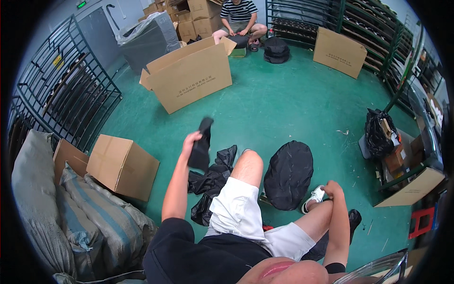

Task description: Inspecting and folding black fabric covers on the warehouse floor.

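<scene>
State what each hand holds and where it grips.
The left hand holds a black item raised, gripped along its left side near mid-length. The right hand rests by the white shoe; holds nothing visible.

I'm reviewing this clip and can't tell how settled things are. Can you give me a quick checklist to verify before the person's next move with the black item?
1. Left hand has a grip on the black item: ok, held raised above the floor.
2. What the item is: cannot tell, blurred.
3. Right hand free: ok, it rests near the white shoe, holding nothing visible.
4. Large open cardboard box ahead is open: ok, flaps up.
5. Green floor between person and box: ok, bare.
6. Black bags by the knee: not ok, crumpled close to the legs.
</scene>
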The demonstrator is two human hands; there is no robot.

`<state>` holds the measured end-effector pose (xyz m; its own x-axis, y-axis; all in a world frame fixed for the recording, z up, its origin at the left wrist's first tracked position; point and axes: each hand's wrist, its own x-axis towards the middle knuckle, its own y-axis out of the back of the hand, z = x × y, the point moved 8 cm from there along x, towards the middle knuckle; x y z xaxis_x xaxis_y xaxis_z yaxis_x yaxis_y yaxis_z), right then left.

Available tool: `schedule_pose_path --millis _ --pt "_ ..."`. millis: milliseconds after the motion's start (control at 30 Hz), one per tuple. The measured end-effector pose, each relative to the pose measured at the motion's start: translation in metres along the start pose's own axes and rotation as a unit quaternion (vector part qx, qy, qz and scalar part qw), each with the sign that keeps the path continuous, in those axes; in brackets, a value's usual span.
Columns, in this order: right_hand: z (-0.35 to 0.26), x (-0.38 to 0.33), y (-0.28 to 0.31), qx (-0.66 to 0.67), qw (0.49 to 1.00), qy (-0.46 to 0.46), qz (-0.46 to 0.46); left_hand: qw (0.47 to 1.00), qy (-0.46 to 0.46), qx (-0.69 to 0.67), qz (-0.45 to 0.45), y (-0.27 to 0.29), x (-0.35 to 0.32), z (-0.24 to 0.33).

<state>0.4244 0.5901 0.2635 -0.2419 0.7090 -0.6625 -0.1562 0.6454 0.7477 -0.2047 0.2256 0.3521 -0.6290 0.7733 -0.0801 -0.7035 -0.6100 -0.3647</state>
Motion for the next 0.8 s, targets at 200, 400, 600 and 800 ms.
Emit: schedule_pose_path --millis 200,400,600,800 --pt "-0.054 -0.002 0.040 0.456 0.875 0.161 -0.024 0.972 0.004 -0.167 -0.167 -0.265 0.070 0.063" --pt "-0.135 -0.086 0.149 0.362 0.792 0.331 0.363 0.940 0.181 -0.192 -0.219 -0.427 0.081 -0.025" --pt "-0.191 -0.060 0.139 0.436 0.740 0.415 0.301 0.895 0.273 -0.242 -0.257 -0.474 0.083 -0.152" --pt "-0.126 0.074 0.037 0.784 0.557 0.247 0.119 0.921 0.267 -0.221 -0.177 -0.486 0.087 -0.197"
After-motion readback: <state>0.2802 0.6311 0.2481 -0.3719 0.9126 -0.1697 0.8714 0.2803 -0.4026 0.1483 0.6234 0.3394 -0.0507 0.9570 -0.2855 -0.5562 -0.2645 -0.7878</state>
